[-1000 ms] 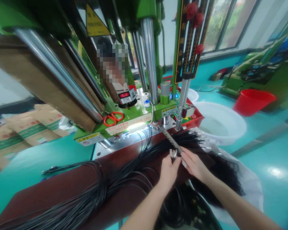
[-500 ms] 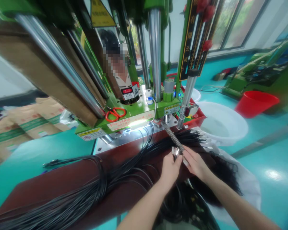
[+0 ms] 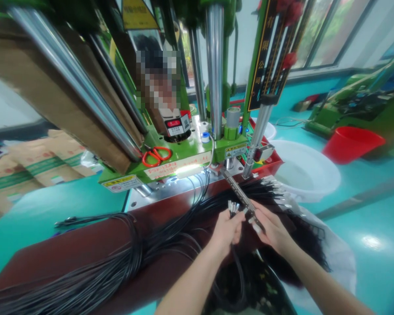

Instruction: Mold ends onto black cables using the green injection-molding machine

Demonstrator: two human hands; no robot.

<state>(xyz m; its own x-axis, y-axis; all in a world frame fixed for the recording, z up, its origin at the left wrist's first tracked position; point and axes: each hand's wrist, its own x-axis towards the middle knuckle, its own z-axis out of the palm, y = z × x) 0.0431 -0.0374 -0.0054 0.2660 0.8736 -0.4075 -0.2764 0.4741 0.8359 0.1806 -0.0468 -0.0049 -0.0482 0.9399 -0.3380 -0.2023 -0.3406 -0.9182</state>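
The left hand is closed on metal connectors, the right hand on a slim metal bar.
The bar slants from the right fingers toward the green press; near it, black cables lie on the brown work surface.

Bright window daylight, white glare on the teal floor, soft motion blur, stretched edges

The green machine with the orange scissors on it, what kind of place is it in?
Probably a small factory or workshop: there's the big green machine, lots of black cables, and another green machine behind.
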